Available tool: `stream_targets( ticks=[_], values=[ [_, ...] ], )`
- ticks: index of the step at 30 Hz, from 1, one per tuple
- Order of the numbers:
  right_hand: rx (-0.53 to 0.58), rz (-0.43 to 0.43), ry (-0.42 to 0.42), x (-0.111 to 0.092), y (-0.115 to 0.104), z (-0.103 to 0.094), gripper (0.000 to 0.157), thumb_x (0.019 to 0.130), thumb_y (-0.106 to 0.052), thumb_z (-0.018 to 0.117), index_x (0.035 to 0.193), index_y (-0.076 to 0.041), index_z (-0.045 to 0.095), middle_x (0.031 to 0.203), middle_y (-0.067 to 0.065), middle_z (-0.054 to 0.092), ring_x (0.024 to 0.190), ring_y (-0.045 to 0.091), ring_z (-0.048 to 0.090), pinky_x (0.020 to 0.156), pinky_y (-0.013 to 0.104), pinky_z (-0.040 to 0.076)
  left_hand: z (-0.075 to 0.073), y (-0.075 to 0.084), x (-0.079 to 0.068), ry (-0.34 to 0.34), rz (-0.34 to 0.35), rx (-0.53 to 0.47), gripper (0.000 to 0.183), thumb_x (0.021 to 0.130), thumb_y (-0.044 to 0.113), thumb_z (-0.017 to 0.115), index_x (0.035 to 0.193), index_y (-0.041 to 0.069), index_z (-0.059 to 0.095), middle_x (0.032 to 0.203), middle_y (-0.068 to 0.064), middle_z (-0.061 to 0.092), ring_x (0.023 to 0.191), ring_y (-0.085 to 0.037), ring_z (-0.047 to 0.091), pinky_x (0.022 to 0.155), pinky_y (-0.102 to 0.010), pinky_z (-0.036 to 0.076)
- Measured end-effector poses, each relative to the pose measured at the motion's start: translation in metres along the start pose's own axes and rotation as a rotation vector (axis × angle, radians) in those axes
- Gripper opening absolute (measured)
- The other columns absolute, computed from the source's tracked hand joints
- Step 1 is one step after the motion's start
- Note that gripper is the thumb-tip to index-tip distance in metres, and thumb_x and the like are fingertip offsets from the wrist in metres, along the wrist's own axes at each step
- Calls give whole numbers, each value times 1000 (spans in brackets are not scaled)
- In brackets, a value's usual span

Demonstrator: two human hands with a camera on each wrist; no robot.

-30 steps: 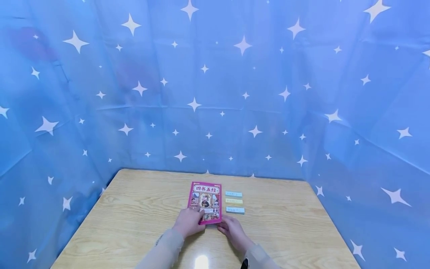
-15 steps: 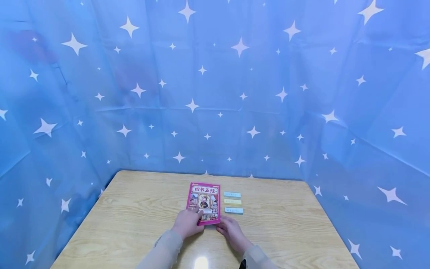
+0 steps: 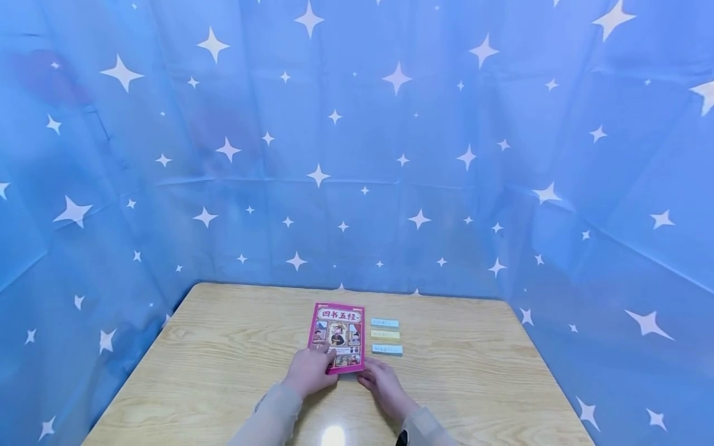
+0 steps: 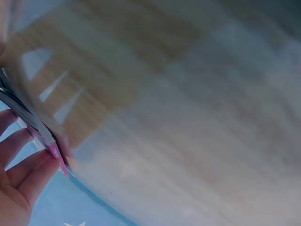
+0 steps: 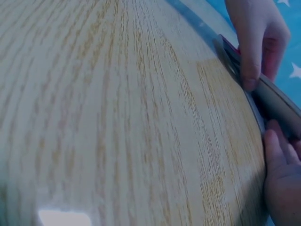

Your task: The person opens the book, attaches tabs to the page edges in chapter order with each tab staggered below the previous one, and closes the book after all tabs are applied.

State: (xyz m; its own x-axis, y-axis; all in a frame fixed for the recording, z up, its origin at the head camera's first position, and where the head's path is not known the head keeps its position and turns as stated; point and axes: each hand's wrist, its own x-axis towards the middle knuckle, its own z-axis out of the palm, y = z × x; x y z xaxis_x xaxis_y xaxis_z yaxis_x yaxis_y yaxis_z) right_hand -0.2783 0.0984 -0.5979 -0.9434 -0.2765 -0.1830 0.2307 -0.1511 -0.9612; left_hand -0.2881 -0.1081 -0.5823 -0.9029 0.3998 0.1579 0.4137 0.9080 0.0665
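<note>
While book (image 3: 336, 336) unmoved, left hand (image 3: 308, 370) stays flat on cover, right hand (image 3: 380, 383) pinches corner.

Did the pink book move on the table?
No. The pink book stays beside the three strips; both shift slightly together, so only the camera moved.

A thin pink book (image 3: 337, 337) lies flat on the wooden counter (image 3: 223, 353), cover up, its long sides running away from the person. The cover carries a title in large characters across the top and cartoon panels below. Its near edge is at the person's fingers, the left hand (image 3: 308, 370) resting on the near left corner and the right hand (image 3: 382, 384) touching the near right corner.
</note>
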Motion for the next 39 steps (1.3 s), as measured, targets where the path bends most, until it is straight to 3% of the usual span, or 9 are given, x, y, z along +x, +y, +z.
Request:
stream_targets(
  ticks=[5,10,14,21,27,30,34,39],
  values=[
    [-19,19,-2,1,-3,1,52,103,-17,44,135,22,34,133,34,48,120,36,55,99,41,48,-3,0,2,-13,8,24,56,77,49,72,121,13,68,125,-14,63,102,-32,65,80,-41,55],
    [2,31,1,1,-4,0,55,107,-24,29,135,22,34,122,29,57,113,32,59,100,43,46,-9,3,3,-18,16,43,59,77,49,72,122,12,67,126,-15,63,99,-32,66,72,-38,56],
    [20,34,-2,1,-4,-1,61,107,-29,18,136,24,30,124,31,56,115,33,58,102,46,45,-12,5,3,5,37,54,59,79,47,71,126,12,65,126,-12,63,104,-30,65,72,-38,56],
    [4,34,-10,0,-3,1,66,108,-34,15,136,24,29,130,35,50,121,39,53,102,46,44,-9,6,3,128,128,102,63,81,38,70,139,19,54,133,-5,58,114,-28,60,84,-41,55],
    [1,-9,-36,1,1,1,69,107,-38,15,136,24,31,130,37,48,121,42,52,102,46,44,-9,8,5,170,202,113,86,78,31,75,152,25,33,150,-4,41,125,-29,51,98,-49,46],
    [-3,-2,-35,1,1,1,69,107,-38,15,136,23,32,131,35,49,121,40,53,101,44,45,-10,8,6,191,245,137,94,76,36,78,154,27,27,155,-5,33,130,-28,46,102,-53,42],
    [-10,5,-39,0,0,1,70,107,-39,14,136,22,32,132,35,48,123,40,52,102,44,44,-13,9,7,224,289,167,98,73,37,81,154,28,27,157,-4,28,135,-27,40,105,-55,38],
    [-8,-18,-57,0,0,1,71,107,-39,12,136,23,31,134,37,45,125,42,48,104,44,42,-16,10,9,270,344,161,96,71,24,81,152,32,30,158,-4,27,138,-27,36,110,-57,28]
  ],
)
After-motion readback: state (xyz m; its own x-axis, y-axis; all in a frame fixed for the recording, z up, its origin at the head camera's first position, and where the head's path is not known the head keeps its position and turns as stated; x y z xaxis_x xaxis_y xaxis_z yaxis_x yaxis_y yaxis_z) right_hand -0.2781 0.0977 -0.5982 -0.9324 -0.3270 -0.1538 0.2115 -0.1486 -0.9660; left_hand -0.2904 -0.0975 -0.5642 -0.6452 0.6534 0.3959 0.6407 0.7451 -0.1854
